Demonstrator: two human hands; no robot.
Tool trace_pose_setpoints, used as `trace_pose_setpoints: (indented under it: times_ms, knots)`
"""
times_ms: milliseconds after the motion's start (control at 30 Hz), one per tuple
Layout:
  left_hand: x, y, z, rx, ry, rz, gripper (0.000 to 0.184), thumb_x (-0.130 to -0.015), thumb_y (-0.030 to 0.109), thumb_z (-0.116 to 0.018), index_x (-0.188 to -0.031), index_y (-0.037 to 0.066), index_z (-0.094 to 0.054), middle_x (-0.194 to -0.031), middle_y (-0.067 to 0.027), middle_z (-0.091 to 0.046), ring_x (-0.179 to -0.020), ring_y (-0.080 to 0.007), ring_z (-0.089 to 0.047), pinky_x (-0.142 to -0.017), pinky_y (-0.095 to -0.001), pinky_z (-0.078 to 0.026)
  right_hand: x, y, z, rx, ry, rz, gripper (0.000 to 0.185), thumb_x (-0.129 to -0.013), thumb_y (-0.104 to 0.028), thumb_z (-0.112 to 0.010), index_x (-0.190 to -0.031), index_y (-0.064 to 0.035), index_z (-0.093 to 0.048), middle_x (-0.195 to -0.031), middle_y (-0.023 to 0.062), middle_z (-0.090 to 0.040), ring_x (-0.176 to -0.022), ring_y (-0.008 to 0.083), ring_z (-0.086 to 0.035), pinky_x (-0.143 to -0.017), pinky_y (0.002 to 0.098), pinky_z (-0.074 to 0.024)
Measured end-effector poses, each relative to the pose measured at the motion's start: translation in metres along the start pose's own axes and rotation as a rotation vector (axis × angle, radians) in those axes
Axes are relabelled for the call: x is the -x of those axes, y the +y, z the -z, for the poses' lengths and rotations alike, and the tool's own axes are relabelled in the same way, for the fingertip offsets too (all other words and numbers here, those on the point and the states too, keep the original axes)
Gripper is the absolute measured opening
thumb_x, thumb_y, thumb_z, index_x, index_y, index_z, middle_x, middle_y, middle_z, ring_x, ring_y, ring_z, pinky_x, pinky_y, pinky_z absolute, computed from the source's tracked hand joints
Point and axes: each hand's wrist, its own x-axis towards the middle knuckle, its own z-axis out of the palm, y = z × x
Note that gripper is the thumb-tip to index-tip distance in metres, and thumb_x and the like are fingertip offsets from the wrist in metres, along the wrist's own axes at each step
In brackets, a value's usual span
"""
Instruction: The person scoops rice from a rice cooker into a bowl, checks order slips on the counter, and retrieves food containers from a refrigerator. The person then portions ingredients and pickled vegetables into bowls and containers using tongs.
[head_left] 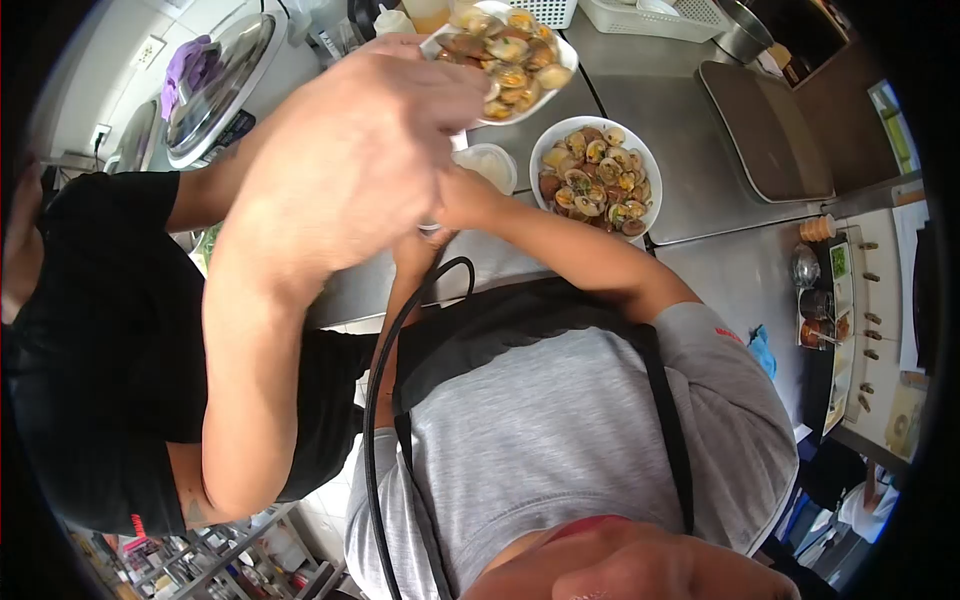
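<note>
My right hand (462, 200) reaches in from the right, its fingers mostly hidden behind a co-worker's hand. My left hand (415, 252) comes up from below, close to my right hand. Its fingers are hidden too, and a small pale rim shows between the two. Just beyond lies a round clear tub (488, 166) with whitish contents. To the right of my right forearm, a white bowl (651, 205) full of cooked clams (598, 180) stands on the steel counter. A second white dish (562, 84) of clams is at the co-worker's hand (400, 120), which is blurred.
A co-worker in black (110, 350) stands at my left, one arm crossing in front of my hands. White baskets (655, 22) and a metal pot (745, 35) stand at the back. A brown tray (765, 130) lies right; a blue cloth (762, 352) and condiment containers (818, 305) are further right.
</note>
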Motion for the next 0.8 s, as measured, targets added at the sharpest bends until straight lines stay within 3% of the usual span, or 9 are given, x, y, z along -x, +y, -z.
trace_pose_setpoints:
  times_ms: [133, 267, 333, 400, 500, 567, 633, 700, 800]
  knots:
    - [0.001, -0.008, -0.007, -0.115, -0.093, 0.016, 0.008, -0.053, -0.002, -0.051, -0.051, -0.005, -0.044, -0.068, -0.0098, -0.052, -0.074, -0.0218, -0.058, -0.06, -0.0245, -0.048, 0.004, 0.003, 0.022, 0.099, 0.094, 0.036, 0.038, -0.062, -0.014, -0.05, -0.099, -0.0022, -0.047, -0.097, 0.0182, -0.051, -0.087, 0.0327, -0.05, -0.069, 0.0422, -0.041]
    - [-0.005, -0.018, -0.049, 0.071, 0.045, 0.07, 0.026, -0.055, 0.01, -0.057, -0.072, -0.005, -0.043, -0.081, -0.0143, -0.051, -0.083, -0.0264, -0.054, -0.069, -0.0306, -0.043, 0.004, 0.015, 0.013, 0.086, 0.043, 0.0, 0.04, -0.061, -0.024, -0.055, -0.095, -0.0026, -0.049, -0.095, 0.0173, -0.052, -0.089, 0.0334, -0.049, -0.073, 0.0453, -0.0375]
    - [0.006, -0.009, -0.089, 0.255, 0.204, 0.291, 0.037, -0.056, 0.016, -0.06, -0.082, -0.004, -0.043, -0.088, -0.0165, -0.051, -0.087, -0.0286, -0.052, -0.073, -0.0336, -0.041, 0.014, 0.025, 0.002, -0.035, -0.009, -0.061, 0.055, -0.058, -0.036, -0.06, -0.102, -0.0046, -0.048, -0.099, 0.0184, -0.051, -0.095, 0.0345, -0.046, -0.077, 0.0505, -0.0339]
    - [0.029, 0.01, -0.149, 0.393, 0.291, 0.653, 0.049, -0.057, 0.021, -0.063, -0.093, -0.004, -0.042, -0.094, -0.0188, -0.05, -0.091, -0.0309, -0.05, -0.078, -0.0366, -0.039, 0.033, -0.014, 0.05, 0.232, -0.224, -0.187, 0.073, -0.061, -0.044, -0.06, -0.12, -0.0099, -0.036, -0.113, 0.0195, -0.045, -0.109, 0.0358, -0.039, -0.087, 0.052, -0.0284]
    - [0.096, 0.038, -0.244, 0.363, 0.223, 1.15, 0.066, -0.058, 0.03, -0.068, -0.109, -0.003, -0.041, -0.104, -0.0222, -0.05, -0.097, -0.0343, -0.047, -0.084, -0.0412, -0.035, 0.059, -0.025, 0.082, 0.289, -0.489, -0.293, 0.045, -0.066, -0.04, -0.056, -0.094, -0.0052, -0.056, -0.097, 0.0162, -0.054, -0.094, 0.0338, -0.049, -0.077, 0.0432, -0.0393]
    - [0.14, 0.02, -0.294, 0.131, 0.191, 1.151, 0.072, -0.062, 0.031, -0.068, -0.117, -0.004, -0.037, -0.11, -0.0233, -0.046, -0.1, -0.0349, -0.045, -0.085, -0.0411, -0.036, 0.077, -0.028, 0.12, 0.188, -0.735, -0.294, 0.041, -0.069, -0.035, -0.052, -0.096, -0.0044, -0.055, -0.094, 0.017, -0.056, -0.088, 0.033, -0.053, -0.076, 0.042, -0.0407]
    - [0.135, 0.024, -0.287, 0.189, 0.097, 1.295, 0.089, -0.059, 0.043, -0.067, -0.123, -0.005, -0.029, -0.119, -0.0252, -0.039, -0.111, -0.0392, -0.035, -0.093, -0.0429, -0.027, 0.109, -0.03, 0.156, 0.152, -0.606, -0.319, 0.034, -0.07, -0.025, -0.048, -0.092, -0.0008, -0.056, -0.088, 0.0198, -0.057, -0.083, 0.0329, -0.054, -0.072, 0.0412, -0.0422]
    - [0.16, 0.016, -0.315, 0.012, 0.148, 1.284, 0.088, -0.059, 0.048, -0.065, -0.122, -0.003, -0.031, -0.118, -0.0259, -0.039, -0.109, -0.0395, -0.037, -0.091, -0.0437, -0.03, 0.149, -0.03, 0.21, 0.093, -0.484, -0.386, 0.032, -0.071, -0.022, -0.046, -0.089, 0.0018, -0.056, -0.085, 0.0212, -0.057, -0.08, 0.0338, -0.054, -0.07, 0.0408, -0.0426]
    - [0.092, 0.013, -0.25, 0.213, 0.111, 0.983, 0.063, -0.066, 0.027, -0.059, -0.116, -0.003, -0.036, -0.105, -0.0167, -0.044, -0.092, -0.0243, -0.042, -0.073, -0.0324, -0.031, 0.241, -0.006, 0.286, -0.06, -0.093, -0.615, 0.034, -0.077, -0.027, -0.048, -0.102, -0.0034, -0.053, -0.096, 0.0177, -0.056, -0.089, 0.0292, -0.053, -0.076, 0.0383, -0.0423]
